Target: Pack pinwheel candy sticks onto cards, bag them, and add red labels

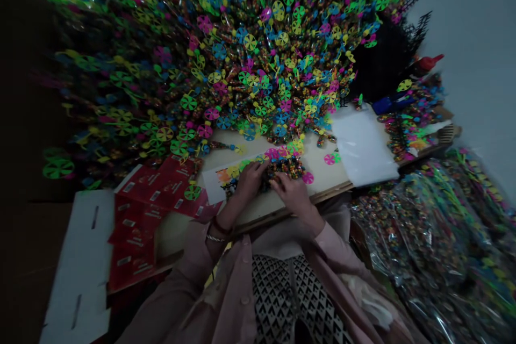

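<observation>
In front of me lies a row of clear tubes (pixel 292 166) filled with small multicoloured balls, topped with pink, yellow and blue pinwheel-like discs. My left hand (pixel 250 180) is closed around the left part of this row, its fingertips partly hidden among the tubes. At the near side of the same tubes, my right hand (pixel 292 193) has its thumb and fingers pinched together. A white printed card (pixel 213 185) with more yellow and orange discs lies partly beneath my left hand and wrist. Dim light and blur hide the exact finger contact.
A huge pile of similar tubes (pixel 250 64) covers the table's far side. Red printed packets (pixel 157 188) lie left, near a white box (pixel 86 258). To the right are clear plastic bags (pixel 363 145), a brush (pixel 447 133) and bagged tubes (pixel 423 226). The wooden table edge (pixel 330 192) is close.
</observation>
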The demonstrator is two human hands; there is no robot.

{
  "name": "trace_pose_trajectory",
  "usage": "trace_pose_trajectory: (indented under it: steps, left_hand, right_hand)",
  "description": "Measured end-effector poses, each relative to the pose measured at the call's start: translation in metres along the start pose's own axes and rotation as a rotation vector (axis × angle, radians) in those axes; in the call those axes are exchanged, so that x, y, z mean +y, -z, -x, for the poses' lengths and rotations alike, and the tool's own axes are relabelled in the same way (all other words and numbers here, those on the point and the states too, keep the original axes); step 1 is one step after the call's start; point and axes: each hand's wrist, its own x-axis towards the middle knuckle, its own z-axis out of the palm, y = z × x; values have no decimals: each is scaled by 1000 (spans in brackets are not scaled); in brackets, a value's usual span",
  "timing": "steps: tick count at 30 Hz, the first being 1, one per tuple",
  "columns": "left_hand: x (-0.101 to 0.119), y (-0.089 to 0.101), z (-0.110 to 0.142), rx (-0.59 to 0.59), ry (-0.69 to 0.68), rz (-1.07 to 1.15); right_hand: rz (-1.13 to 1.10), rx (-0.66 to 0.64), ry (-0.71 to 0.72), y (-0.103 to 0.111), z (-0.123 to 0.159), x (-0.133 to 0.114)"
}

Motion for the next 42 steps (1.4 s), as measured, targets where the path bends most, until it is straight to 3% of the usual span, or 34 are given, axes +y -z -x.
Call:
trace_pose_trajectory:
  steps: [2, 5, 8, 10, 12, 16, 18, 20, 24, 27, 31, 37, 42]
  left_hand:
    - [0, -1, 2, -6, -17, -44]
    - [2, -1, 6, -18, -33, -105]
    - [9, 3, 10, -35, -2, -149]
    - [15, 5, 11, -54, 40, -169]
    - [20, 7, 12, -72, 80, -180]
    - [22, 5, 11, -82, 93, -206]
    - [20, 4, 10, -83, 73, -215]
    - [17, 4, 10, -76, 59, -216]
    - [14, 7, 15, -25, 50, -150]
    - [15, 12, 20, 48, 71, 22]
    - [18, 17, 5, 168, 249, 306]
    - [6, 10, -40, 126, 419, 613]
    - [-4, 5, -45, 137, 473, 662]
  right_hand:
    - [-60, 122, -63, 15, -16, 38]
    - [76, 310, -281, 38, -54, 113]
    - [253, 161, -368, 47, -87, 174]
    - [315, 26, -334, 43, -97, 194]
    - [342, -23, -282, 36, -97, 200]
    - [206, 169, -281, 31, -76, 182]
    - [-1, 318, -298, 31, -58, 159]
    - [-229, 388, -280, 28, -37, 123]
    - [-477, 311, -186, 10, 7, 42]
    - [-588, 246, -184, -4, 27, 3]
    - [-680, 179, -211, -10, 30, -7]
    - [-586, 208, -205, -11, 24, -4]
    - [-444, 255, -115, -15, 20, -6]
